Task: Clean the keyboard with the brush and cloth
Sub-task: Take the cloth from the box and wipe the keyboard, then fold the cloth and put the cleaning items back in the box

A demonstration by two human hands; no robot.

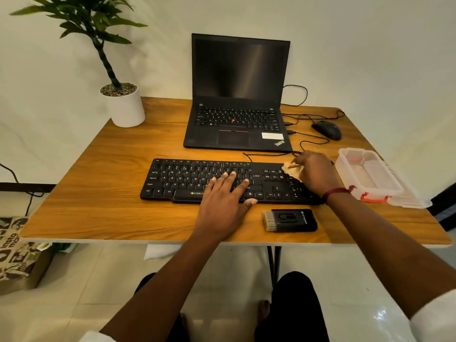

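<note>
A black keyboard point(187, 178) lies across the middle of the wooden table point(111, 213). My left hand point(225, 198) rests flat on its keys with fingers spread, holding it down. My right hand point(317, 174) grips a crumpled beige cloth point(292, 170) and presses it on the keyboard's right end, over the number pad. A black brush point(290, 220) with pale bristles lies on the table in front of the keyboard, between my two arms, untouched.
An open black laptop point(238, 99) stands behind the keyboard, with a black mouse point(327, 129) and cables to its right. A clear plastic box point(370, 176) with a red latch sits at the right. A potted plant point(125, 104) stands at the back left corner.
</note>
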